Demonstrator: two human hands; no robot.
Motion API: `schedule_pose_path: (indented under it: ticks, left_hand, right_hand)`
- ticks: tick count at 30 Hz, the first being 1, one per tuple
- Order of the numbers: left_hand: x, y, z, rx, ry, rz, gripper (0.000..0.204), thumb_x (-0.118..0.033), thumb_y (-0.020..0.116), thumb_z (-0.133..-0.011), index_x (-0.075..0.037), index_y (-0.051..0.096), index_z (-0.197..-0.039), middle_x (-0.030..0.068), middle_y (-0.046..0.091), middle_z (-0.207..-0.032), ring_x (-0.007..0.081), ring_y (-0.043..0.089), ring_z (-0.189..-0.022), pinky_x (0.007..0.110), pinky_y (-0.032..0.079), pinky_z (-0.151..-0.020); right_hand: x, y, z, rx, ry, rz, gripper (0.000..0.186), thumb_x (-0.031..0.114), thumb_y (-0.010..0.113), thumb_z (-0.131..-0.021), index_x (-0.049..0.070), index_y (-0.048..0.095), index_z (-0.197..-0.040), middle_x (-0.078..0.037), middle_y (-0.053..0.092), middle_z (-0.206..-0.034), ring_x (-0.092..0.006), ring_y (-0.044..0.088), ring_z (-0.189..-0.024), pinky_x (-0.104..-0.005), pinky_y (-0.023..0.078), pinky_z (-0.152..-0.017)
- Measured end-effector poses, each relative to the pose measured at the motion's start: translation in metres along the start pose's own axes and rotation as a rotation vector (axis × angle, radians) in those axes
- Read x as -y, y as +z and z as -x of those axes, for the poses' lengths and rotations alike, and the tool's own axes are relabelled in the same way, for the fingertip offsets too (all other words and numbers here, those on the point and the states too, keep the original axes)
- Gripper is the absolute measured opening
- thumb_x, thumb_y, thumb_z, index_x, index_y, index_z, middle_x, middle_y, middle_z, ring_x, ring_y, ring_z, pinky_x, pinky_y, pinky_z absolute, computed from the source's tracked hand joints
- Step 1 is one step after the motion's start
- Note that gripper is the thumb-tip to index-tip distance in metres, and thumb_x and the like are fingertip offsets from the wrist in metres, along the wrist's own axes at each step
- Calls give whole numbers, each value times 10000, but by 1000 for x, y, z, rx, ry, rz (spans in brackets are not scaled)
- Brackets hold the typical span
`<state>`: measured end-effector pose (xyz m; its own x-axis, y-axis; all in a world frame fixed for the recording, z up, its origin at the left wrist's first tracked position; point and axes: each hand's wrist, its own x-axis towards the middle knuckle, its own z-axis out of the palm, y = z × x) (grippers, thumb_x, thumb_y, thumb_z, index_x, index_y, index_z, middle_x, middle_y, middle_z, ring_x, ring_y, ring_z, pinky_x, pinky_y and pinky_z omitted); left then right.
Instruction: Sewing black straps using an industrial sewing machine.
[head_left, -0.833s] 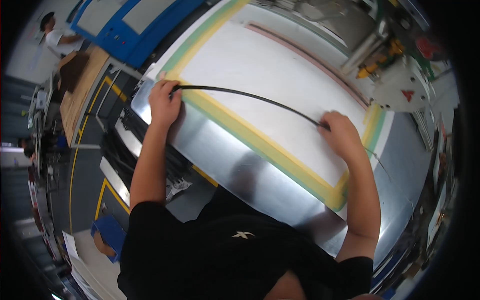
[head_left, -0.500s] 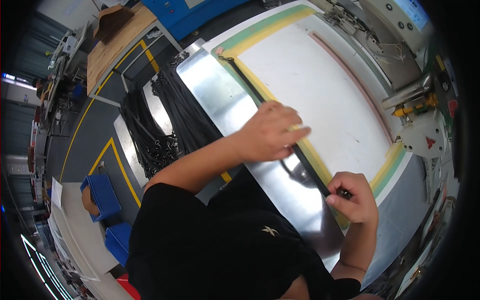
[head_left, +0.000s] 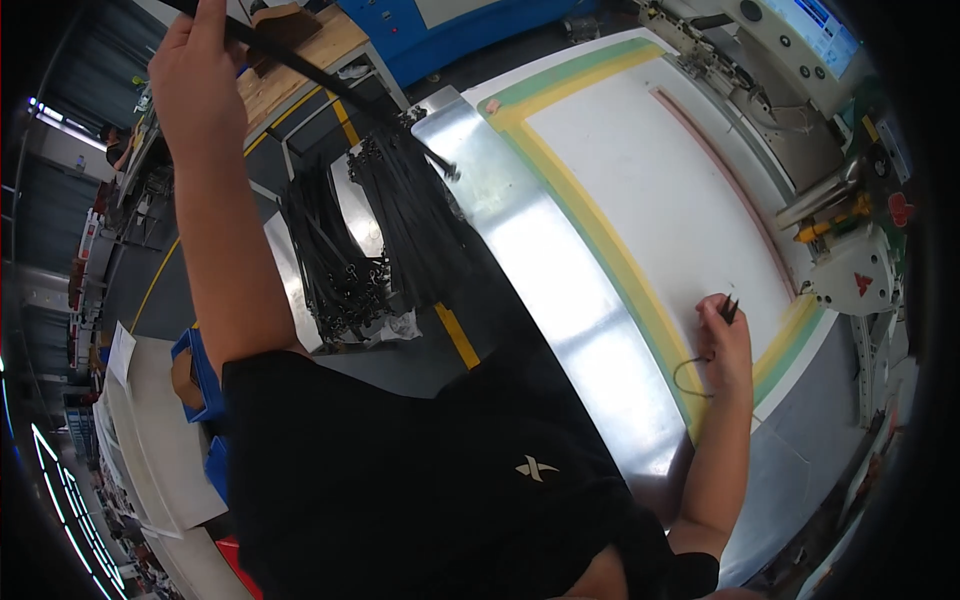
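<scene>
High at the upper left, my left hand (head_left: 203,95) is closed around a long black strap (head_left: 318,75). The strap slants down to the right, and a small fitting (head_left: 452,172) at its lower end hangs over the metal edge plate. My right hand (head_left: 728,350) is closed over the right part of the white work board (head_left: 640,190), gripping a small dark tool with two points (head_left: 730,311) that looks like thread snips. A thin dark cord loop (head_left: 679,376) sticks out beside that hand. Most of the tool is hidden in my fingers.
Bundles of black straps with metal hooks (head_left: 400,190) lie left of the shiny metal plate (head_left: 540,270). Green and yellow tape (head_left: 590,235) borders the board. A sewing machine head (head_left: 850,265) stands at the right. Blue bins (head_left: 205,385) and a wooden-topped table (head_left: 330,45) are at the left.
The strap has come off the taped board edge, lifted up and left by my left hand. My right hand has let go of it and moved up slightly, with the dark tool's points now showing.
</scene>
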<state>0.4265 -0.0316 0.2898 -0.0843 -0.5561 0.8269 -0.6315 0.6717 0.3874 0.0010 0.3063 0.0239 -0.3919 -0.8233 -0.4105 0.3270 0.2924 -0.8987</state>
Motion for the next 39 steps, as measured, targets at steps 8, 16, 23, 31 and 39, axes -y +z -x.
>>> schedule_pose_path:
  ticks: [8, 16, 23, 31, 39]
  left_hand:
    - [162, 21, 22, 202, -671, 255, 286, -303, 740, -1004, -28, 772, -1078, -11, 594, -748, 95, 546, -625, 263, 443, -597]
    - [305, 18, 84, 298, -448, -370, 312, -325, 701, -1015, -70, 771, -1182, 168, 772, -949, 291, 747, -827, 381, 569, -777]
    - [271, 75, 228, 439, -274, -344, 309, -286, 667, -1020, -115, 749, -1264, 226, 747, -1141, 383, 724, -1095, 433, 555, -946]
    - [241, 107, 360, 802, -298, -203, 379, -168, 613, -1030, -124, 655, -1404, 205, 722, -1175, 400, 693, -1103, 469, 543, -964]
    - [255, 76, 365, 796, -635, -488, 344, -143, 597, -961, -83, 709, -1281, 224, 723, -1185, 418, 685, -1124, 492, 542, -982]
  right_hand:
    - [-2, -5, -7, 28, -51, -106, 186, 271, 654, -1030, 93, 629, -982, 41, 514, -781, -25, 316, -528, -215, 245, -463]
    - [-7, -8, -6, 36, -67, -142, 174, 267, 649, -1027, 99, 623, -990, 33, 511, -795, -44, 325, -546, -218, 257, -469]
    - [-6, -13, -4, 19, -48, -189, 195, 280, 652, -1023, 90, 611, -1010, 18, 518, -802, -52, 328, -546, -216, 256, -469]
    - [-9, -13, -6, 8, -54, -202, 185, 287, 632, -1047, 111, 608, -993, 12, 530, -786, -46, 311, -517, -204, 241, -441]
    - [-10, -18, -5, -4, -60, -235, 186, 268, 627, -1041, 84, 615, -1015, 1, 547, -815, -46, 321, -524, -204, 260, -453]
